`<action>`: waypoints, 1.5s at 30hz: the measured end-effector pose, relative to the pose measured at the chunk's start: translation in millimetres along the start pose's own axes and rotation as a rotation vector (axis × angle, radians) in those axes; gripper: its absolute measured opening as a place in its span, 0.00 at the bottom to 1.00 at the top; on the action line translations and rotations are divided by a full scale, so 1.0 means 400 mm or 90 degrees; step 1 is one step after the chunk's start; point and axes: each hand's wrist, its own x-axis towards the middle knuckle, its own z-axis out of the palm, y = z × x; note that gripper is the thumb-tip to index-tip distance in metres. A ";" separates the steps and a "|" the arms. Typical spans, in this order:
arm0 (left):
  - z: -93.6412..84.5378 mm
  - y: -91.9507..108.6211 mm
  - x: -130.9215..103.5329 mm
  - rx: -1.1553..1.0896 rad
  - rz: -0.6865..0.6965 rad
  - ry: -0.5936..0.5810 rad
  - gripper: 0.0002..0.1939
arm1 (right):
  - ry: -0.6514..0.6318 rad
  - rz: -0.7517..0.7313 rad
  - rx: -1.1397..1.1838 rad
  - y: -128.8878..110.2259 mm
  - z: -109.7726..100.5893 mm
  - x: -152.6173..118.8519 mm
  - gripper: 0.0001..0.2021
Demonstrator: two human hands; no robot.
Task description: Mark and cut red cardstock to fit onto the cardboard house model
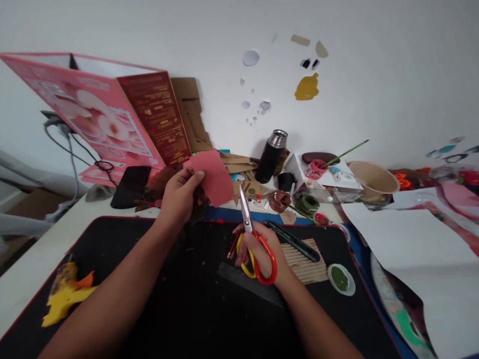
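A pink piece of paper [214, 178] is pinched between the thumb and fingers of my left hand [181, 192], raised above the back edge of the black mat [123, 244]. My right hand [264, 249] is wrapped round scissors [265, 260] with red and yellow handles. Their silver blades point up and away, a little to the right of the paper and apart from it. Under and beside my right hand lie a dark flat strip [249, 283], a dark green cutter [294, 240] and a corrugated cardboard piece [309, 269].
A yellow glue gun [65, 294] lies on the mat's left. A green paint dish [341, 279] sits at the right. Behind stand a black flask [271, 157], paint jars [280, 201] and a pink box [101, 114]. White sheets [422, 249] cover the far right.
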 end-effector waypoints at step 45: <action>0.032 0.005 -0.024 0.004 -0.033 -0.072 0.13 | -0.135 0.021 -0.166 0.021 0.009 -0.024 0.23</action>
